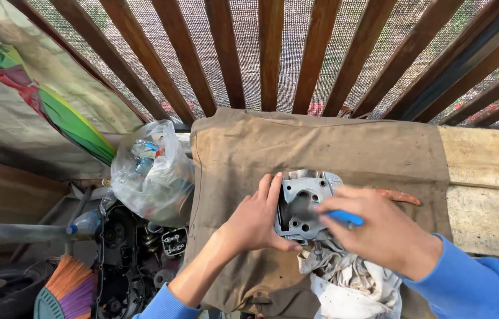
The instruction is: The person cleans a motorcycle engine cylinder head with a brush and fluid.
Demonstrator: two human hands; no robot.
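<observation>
A grey metal engine cylinder block with a round bore and bolt holes rests on a dirty white rag over a brown cloth-covered bench. My left hand grips the block's left side and steadies it. My right hand holds a blue-handled tool against the block's face; its working end is blurred. An orange-brown handle pokes out behind my right hand.
A clear plastic bag of bottles sits at the bench's left edge. Below it lie dark engine parts, a plastic bottle and a colourful broom. A folded umbrella leans at left. Wooden slats stand behind.
</observation>
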